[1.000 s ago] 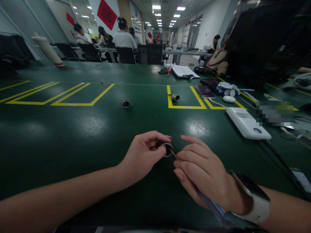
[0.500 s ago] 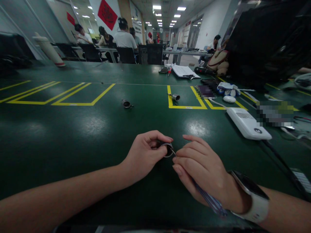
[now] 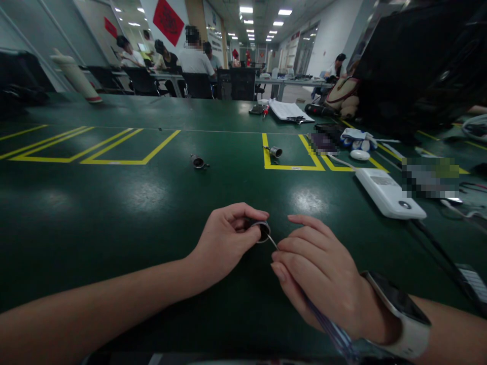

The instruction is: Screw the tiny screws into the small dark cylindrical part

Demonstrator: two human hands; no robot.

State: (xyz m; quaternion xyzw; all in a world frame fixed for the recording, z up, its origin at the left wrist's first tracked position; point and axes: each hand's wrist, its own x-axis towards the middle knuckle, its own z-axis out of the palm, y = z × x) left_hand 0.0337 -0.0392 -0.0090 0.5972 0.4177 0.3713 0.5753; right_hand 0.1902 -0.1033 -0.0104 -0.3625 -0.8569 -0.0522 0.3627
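My left hand (image 3: 224, 235) is closed on a small round metal cup-shaped part (image 3: 264, 232), its open mouth turned toward my right hand. In my right hand (image 3: 319, 268) lies a screwdriver (image 3: 330, 329) with a clear, purple-striped handle. Its thin metal shaft reaches into the cup's mouth; the tip is hidden inside. Two similar metal cup parts lie farther off: one metal cup (image 3: 198, 162) on bare tabletop, the other metal cup (image 3: 275, 151) inside a yellow-taped box.
The green table (image 3: 114, 228) carries yellow tape outlines (image 3: 114, 162). At right lie a white device (image 3: 388, 192) with a black cable, a white oval case (image 3: 359, 155) and blurred items. Farther back are papers (image 3: 291, 111) and a tilted pale bottle (image 3: 78, 78). People sit at desks beyond.
My right hand has drawn back slightly to the right and down with the screwdriver, so more of the shaft shows. My left hand and the cup part have barely moved.
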